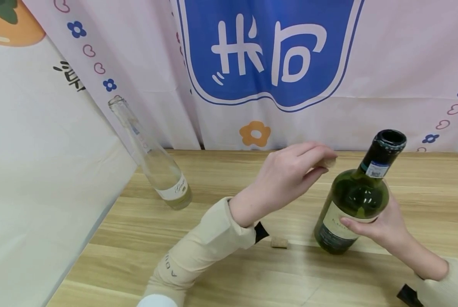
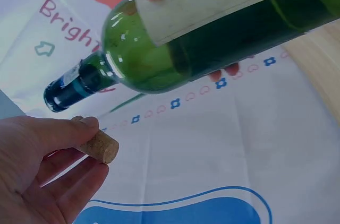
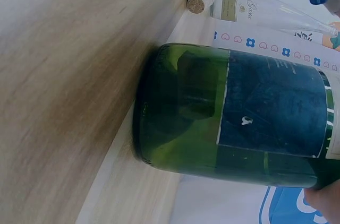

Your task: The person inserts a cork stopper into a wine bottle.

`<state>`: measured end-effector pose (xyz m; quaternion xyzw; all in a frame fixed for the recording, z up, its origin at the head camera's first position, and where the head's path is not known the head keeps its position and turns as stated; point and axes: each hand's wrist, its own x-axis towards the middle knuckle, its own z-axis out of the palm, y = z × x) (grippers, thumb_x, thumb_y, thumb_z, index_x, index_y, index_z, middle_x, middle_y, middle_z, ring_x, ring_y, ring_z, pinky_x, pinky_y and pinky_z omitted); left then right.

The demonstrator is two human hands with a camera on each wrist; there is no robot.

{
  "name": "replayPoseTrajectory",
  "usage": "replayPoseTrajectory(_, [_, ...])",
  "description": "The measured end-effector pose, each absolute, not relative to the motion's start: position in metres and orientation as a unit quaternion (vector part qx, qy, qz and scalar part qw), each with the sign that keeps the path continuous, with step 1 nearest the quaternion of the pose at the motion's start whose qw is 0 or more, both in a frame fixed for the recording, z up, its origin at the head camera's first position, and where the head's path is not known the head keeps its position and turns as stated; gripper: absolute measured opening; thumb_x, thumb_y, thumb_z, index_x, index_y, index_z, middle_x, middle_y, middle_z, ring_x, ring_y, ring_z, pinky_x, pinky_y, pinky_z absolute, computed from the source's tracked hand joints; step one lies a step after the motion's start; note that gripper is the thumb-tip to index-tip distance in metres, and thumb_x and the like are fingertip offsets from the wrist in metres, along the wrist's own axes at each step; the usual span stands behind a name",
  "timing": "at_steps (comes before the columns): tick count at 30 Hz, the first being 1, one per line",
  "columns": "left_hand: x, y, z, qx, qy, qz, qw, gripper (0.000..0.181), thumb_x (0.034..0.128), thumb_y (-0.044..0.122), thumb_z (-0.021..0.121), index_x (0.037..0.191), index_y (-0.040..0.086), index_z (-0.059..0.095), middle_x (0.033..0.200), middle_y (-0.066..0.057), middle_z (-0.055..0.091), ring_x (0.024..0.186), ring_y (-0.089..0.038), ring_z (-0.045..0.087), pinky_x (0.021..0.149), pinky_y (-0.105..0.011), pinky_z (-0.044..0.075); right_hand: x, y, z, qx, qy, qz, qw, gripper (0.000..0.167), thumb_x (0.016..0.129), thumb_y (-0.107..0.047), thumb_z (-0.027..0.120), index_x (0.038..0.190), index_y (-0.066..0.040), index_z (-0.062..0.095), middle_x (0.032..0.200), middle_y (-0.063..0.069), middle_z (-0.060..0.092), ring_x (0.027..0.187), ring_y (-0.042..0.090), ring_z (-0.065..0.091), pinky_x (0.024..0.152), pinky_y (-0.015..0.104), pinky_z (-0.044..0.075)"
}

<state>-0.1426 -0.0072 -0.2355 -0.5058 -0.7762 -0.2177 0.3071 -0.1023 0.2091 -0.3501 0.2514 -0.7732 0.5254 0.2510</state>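
My left hand (image 1: 282,177) pinches a cork (image 2: 101,147) between thumb and fingers, to the left of the green wine bottle's mouth. In the head view the fingers mostly hide this cork. The green wine bottle (image 1: 361,194) has a dark neck with an open mouth and a pale label. My right hand (image 1: 386,221) grips its body from the right, thumb across the label. The bottle's base is at the table; whether it rests fully on it I cannot tell. A second cork (image 1: 279,242) lies on the table below my left wrist.
A clear glass bottle (image 1: 167,175) with a white label stands uncorked at the table's left side. The wooden table (image 1: 137,256) ends at the back against a printed curtain (image 1: 221,123) with a blue emblem. Another pale sheet (image 1: 60,170) hangs on the left.
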Motion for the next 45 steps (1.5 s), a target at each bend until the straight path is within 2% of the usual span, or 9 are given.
replayPoseTrajectory(5, [-0.14, -0.004, -0.221, -0.514, -0.757, -0.256, 0.312, 0.015, 0.0892, 0.012, 0.058, 0.101, 0.007, 0.066, 0.098, 0.0, 0.065, 0.089, -0.002, 0.058, 0.083, -0.005, 0.039, -0.102, 0.209, -0.35, 0.254, -0.77, 0.531, 0.247, 0.095, 0.042, 0.019, 0.076, 0.128, 0.0, 0.038, 0.113, -0.009, 0.054, 0.099, 0.002, 0.053, 0.085, 0.011, 0.038])
replayPoseTrajectory(12, [-0.138, 0.003, -0.206, -0.537, -0.72, -0.316, 0.307, 0.019, 0.0889, 0.01, 0.058, 0.104, 0.0, 0.064, 0.103, -0.006, 0.063, 0.093, -0.004, 0.057, 0.086, -0.005, 0.038, -0.105, 0.209, -0.351, 0.283, -0.711, 0.605, 0.219, 0.094, 0.046, 0.024, 0.072, 0.13, 0.003, 0.036, 0.117, 0.0, 0.054, 0.102, 0.007, 0.053, 0.087, 0.012, 0.039])
replayPoseTrajectory(19, [-0.14, 0.011, -0.196, -0.547, -0.687, -0.369, 0.304, 0.022, 0.0882, 0.009, 0.058, 0.106, -0.003, 0.062, 0.106, -0.011, 0.062, 0.094, -0.005, 0.058, 0.086, -0.007, 0.039, -0.105, 0.21, -0.352, 0.276, -0.719, 0.594, 0.231, 0.093, 0.045, 0.022, 0.073, 0.129, 0.003, 0.038, 0.116, -0.002, 0.055, 0.1, 0.006, 0.054, 0.086, 0.012, 0.039])
replayPoseTrajectory(25, [-0.142, 0.02, -0.192, -0.548, -0.657, -0.448, 0.261, 0.026, 0.084, 0.002, 0.062, 0.108, -0.008, 0.06, 0.11, -0.015, 0.061, 0.098, -0.006, 0.058, 0.085, -0.009, 0.043, -0.103, 0.21, -0.351, 0.257, -0.743, 0.57, 0.239, 0.096, 0.043, 0.023, 0.073, 0.13, 0.001, 0.038, 0.116, -0.004, 0.054, 0.099, 0.004, 0.054, 0.085, 0.011, 0.039])
replayPoseTrajectory(32, [-0.14, 0.032, -0.186, -0.536, -0.648, -0.499, 0.209, 0.029, 0.0818, -0.003, 0.063, 0.109, -0.011, 0.058, 0.109, -0.017, 0.062, 0.094, -0.004, 0.058, 0.083, -0.01, 0.044, -0.103, 0.209, -0.351, 0.256, -0.745, 0.567, 0.239, 0.096, 0.043, 0.022, 0.073, 0.129, 0.001, 0.039, 0.114, -0.004, 0.055, 0.098, 0.004, 0.054, 0.085, 0.012, 0.039])
replayPoseTrajectory(38, [-0.137, 0.04, -0.179, -0.533, -0.625, -0.544, 0.17, 0.029, 0.0802, -0.008, 0.062, 0.108, -0.014, 0.057, 0.108, -0.023, 0.061, 0.092, -0.01, 0.06, 0.083, -0.011, 0.045, -0.102, 0.209, -0.35, 0.248, -0.752, 0.562, 0.238, 0.097, 0.043, 0.023, 0.073, 0.131, 0.0, 0.037, 0.115, -0.005, 0.054, 0.098, 0.003, 0.054, 0.085, 0.011, 0.039])
replayPoseTrajectory(45, [-0.134, 0.046, -0.177, -0.5, -0.658, -0.544, 0.143, 0.03, 0.0803, -0.005, 0.063, 0.11, -0.011, 0.059, 0.109, -0.017, 0.064, 0.092, -0.001, 0.06, 0.082, -0.008, 0.044, -0.1, 0.208, -0.348, 0.235, -0.763, 0.556, 0.231, 0.096, 0.044, 0.023, 0.073, 0.13, -0.002, 0.038, 0.114, -0.006, 0.054, 0.097, 0.003, 0.054, 0.084, 0.012, 0.039])
